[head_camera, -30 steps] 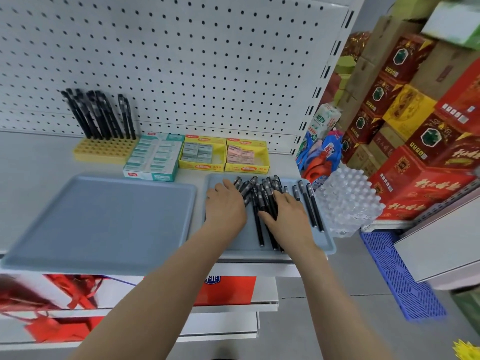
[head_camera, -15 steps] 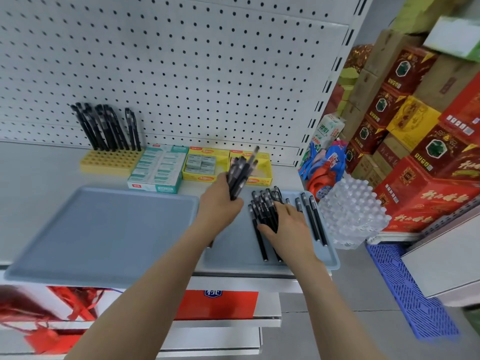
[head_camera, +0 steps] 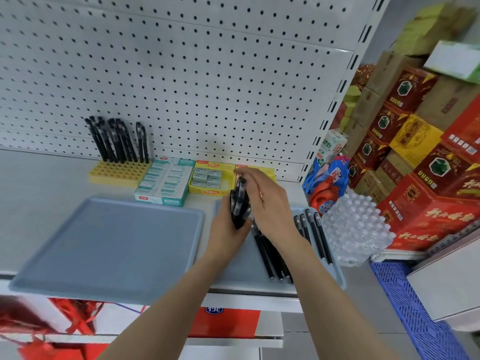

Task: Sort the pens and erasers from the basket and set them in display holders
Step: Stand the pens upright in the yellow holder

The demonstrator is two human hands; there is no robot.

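We see the tray [head_camera: 241, 271] beneath both hands. Our left hand [head_camera: 226, 229] grips an upright pen bundle [head_camera: 239, 203]; our right hand [head_camera: 270, 203], held flat, touches its top. Loose pens [head_camera: 315, 229] lie below and right of that hand.

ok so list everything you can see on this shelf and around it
pen holder: one, yellow, back left of shelf
standing pens: several, black, in the pen holder
eraser boxes: three, one teal, two yellow, right of the holder
trays: two, grey-blue, side by side at front
loose pens: several, black, on right tray
water bottle pack: one, clear, right of shelf
cartons: many, red, stacked far right
left hand: grips pen bundle
right hand: flat, beside pen bundle
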